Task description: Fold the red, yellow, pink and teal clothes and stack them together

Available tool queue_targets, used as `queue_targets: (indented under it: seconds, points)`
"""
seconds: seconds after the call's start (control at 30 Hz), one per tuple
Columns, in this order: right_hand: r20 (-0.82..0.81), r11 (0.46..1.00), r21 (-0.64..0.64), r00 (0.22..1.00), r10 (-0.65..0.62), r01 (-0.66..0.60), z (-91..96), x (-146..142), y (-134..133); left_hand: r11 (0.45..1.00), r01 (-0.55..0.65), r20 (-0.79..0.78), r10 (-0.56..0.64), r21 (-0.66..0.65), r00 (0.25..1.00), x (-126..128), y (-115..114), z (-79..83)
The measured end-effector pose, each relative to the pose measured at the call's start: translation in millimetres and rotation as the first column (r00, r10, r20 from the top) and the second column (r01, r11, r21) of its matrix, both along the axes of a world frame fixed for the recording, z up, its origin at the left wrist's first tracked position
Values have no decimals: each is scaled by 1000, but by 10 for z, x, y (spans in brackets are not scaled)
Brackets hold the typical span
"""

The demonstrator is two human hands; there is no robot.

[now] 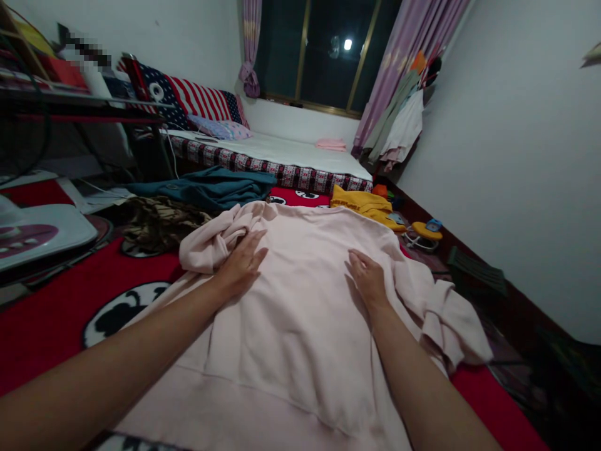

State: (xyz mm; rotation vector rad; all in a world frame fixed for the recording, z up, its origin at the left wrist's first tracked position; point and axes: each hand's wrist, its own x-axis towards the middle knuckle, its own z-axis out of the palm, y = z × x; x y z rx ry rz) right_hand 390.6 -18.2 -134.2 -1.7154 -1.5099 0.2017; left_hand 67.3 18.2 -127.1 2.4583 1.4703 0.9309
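A pale pink sweatshirt (pixel 305 294) lies spread flat on a red patterned blanket (pixel 56 313). My left hand (pixel 241 263) rests palm down on its left side, fingers stretched out, beside the bunched left sleeve (pixel 206 244). On the right side of the chest my right hand (pixel 369 279) lies flat with its fingers out. The right sleeve (pixel 451 313) is crumpled at the blanket's right edge. Neither hand holds anything.
Behind the sweatshirt lie a teal garment (pixel 211 185), a camouflage-print cloth (pixel 159 222) and a yellow garment (pixel 364 203). A mattress (pixel 282 153) with pillows stands at the back under the window. A white iron-like appliance (pixel 37 235) sits left. Clothes hang by the curtain (pixel 399 125).
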Motion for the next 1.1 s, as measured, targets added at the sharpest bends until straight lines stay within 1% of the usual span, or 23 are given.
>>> queue_targets:
  seconds: [0.07, 0.13, 0.2, 0.23, 0.3, 0.37, 0.4, 0.43, 0.47, 0.5, 0.53, 0.57, 0.6, 0.63, 0.7, 0.73, 0.77, 0.8, 0.87, 0.93, 1.0, 1.07, 1.1]
  points:
    - [-14, 990, -63, 991, -130, 129, 28, 227, 5, 997, -71, -17, 71, -37, 997, -150, 1, -74]
    - [43, 959, -144, 970, -240, 244, 55, 405, 8, 994, -93, -65, 89, -53, 994, -210, 21, -116]
    - [110, 936, -189, 954, -280, 297, 73, 484, 10, 993, -104, -126, 96, -63, 987, -199, 25, -123]
    - [147, 934, -189, 949, -279, 304, 82, 482, 7, 991, -112, -158, 100, -68, 982, -181, 18, -120]
    - [236, 943, -147, 937, -259, 298, 121, 403, -12, 990, -122, -202, 106, -68, 974, -141, -4, -112]
    - [302, 965, -65, 927, -223, 254, 192, 232, -58, 992, -117, -208, 104, -51, 973, -117, -24, -112]
    - [312, 979, -28, 933, -182, 200, 234, 112, -93, 993, -112, -196, 102, -39, 975, -113, -29, -114]
    - [305, 993, -11, 946, -112, 121, 271, -31, -136, 994, -106, -180, 100, -26, 979, -114, -31, -116]
    - [287, 999, -24, 958, -13, 21, 296, -195, -187, 995, -100, -162, 97, -11, 982, -119, -32, -115]
    - [273, 994, -66, 956, 106, -91, 302, -374, -246, 996, -89, -144, 89, 6, 986, -125, -33, -112]
    - [273, 972, -127, 936, 224, -195, 289, -562, -308, 997, -75, -126, 77, 23, 989, -133, -36, -104]
    - [291, 942, -204, 903, 317, -265, 258, -746, -372, 998, -54, -109, 58, 37, 992, -140, -43, -90]
    - [350, 920, -265, 860, 372, -290, 213, -916, -433, 998, -26, -90, 31, 53, 995, -146, -57, -70]
    - [422, 918, -291, 825, 375, -269, 164, -1060, -486, 997, 8, -74, -3, 71, 997, -151, -78, -40]
    - [533, 930, -303, 772, 347, -208, 76, -1243, -560, 989, 54, -53, -47, 140, 998, -156, -140, 45]
    - [554, 935, -297, 763, 333, -192, 46, -1277, -579, 980, 44, -52, -35, 194, 998, -161, -179, 101]
    - [554, 936, -290, 763, 332, -197, 26, -1279, -585, 967, 8, -59, 7, 253, 998, -168, -220, 163]
    - [542, 936, -276, 769, 339, -218, 15, -1258, -583, 951, -49, -70, 74, 305, 995, -183, -260, 227]
    - [510, 938, -216, 788, 344, -270, 5, -1185, -561, 915, -203, -103, 253, 350, 962, -239, -324, 343]
    - [479, 938, -129, 808, 344, -323, -2, -1125, -534, 881, -361, -156, 421, 305, 894, -334, -353, 419]
    - [441, 925, -36, 825, 353, -377, -10, -1111, -522, 840, -490, -217, 536, 231, 816, -454, -351, 445]
    - [405, 896, 53, 830, 383, -440, -5, -1139, -531, 814, -552, -269, 580, 181, 769, -572, -331, 447]
    - [394, 877, 94, 826, 402, -472, 3, -1162, -543, 816, -555, -286, 577, 162, 765, -625, -316, 454]
